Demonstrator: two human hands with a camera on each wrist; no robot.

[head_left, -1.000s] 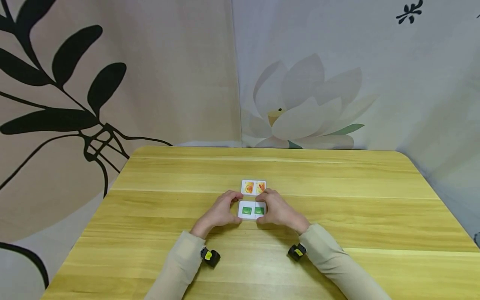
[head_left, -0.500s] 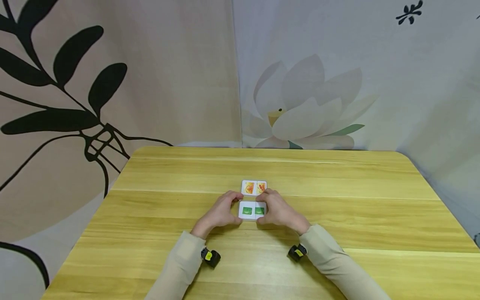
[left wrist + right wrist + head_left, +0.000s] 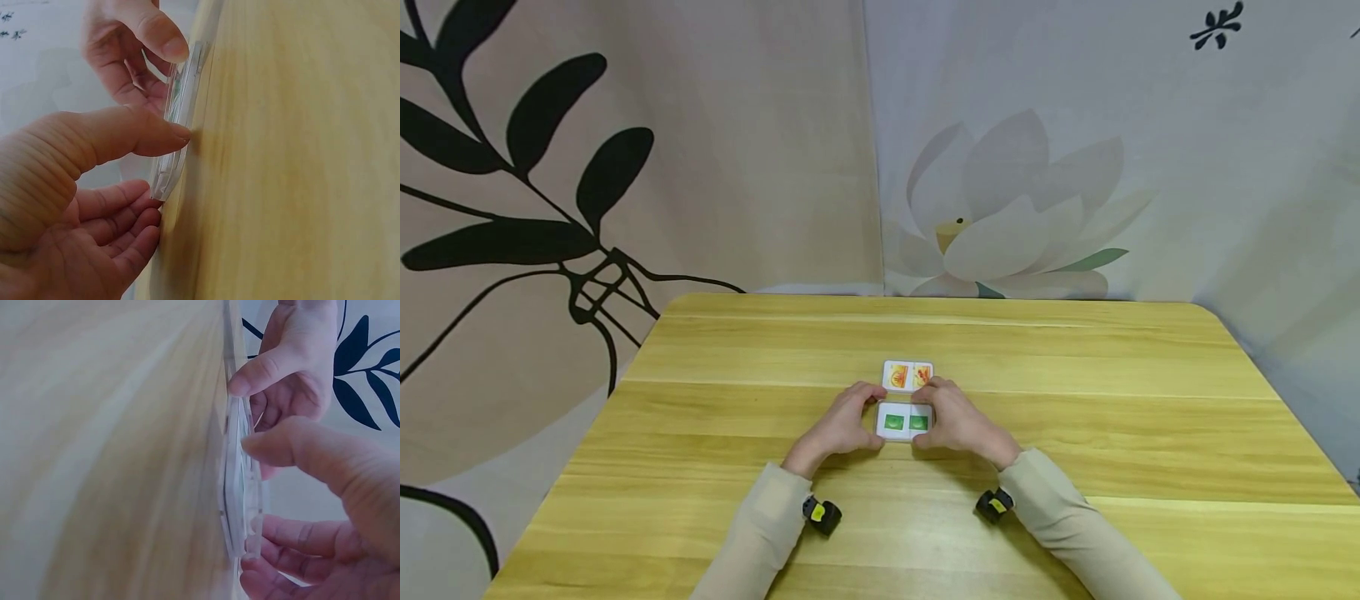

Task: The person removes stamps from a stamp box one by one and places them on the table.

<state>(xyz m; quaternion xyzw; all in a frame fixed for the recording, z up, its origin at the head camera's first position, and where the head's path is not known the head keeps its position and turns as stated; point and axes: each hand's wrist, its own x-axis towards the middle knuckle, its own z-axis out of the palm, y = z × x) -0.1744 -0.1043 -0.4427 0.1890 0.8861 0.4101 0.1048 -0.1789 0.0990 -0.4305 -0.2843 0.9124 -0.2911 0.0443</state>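
On the wooden table, a flat clear plastic case holds white card-like contents, with two green pictures showing on top. My left hand grips its left end, thumb at the near edge and fingers at the far edge. At the right end, my right hand holds it the same way. The wrist views show the clear case edge-on, with white layers inside and both thumbs along one side. Just beyond it lies a white card with two orange pictures, partly covered by the right fingers.
The wooden table reaches to a curtain with printed leaves and a lotus flower. A small black camera with a yellow mark is worn at each wrist, below light sleeves.
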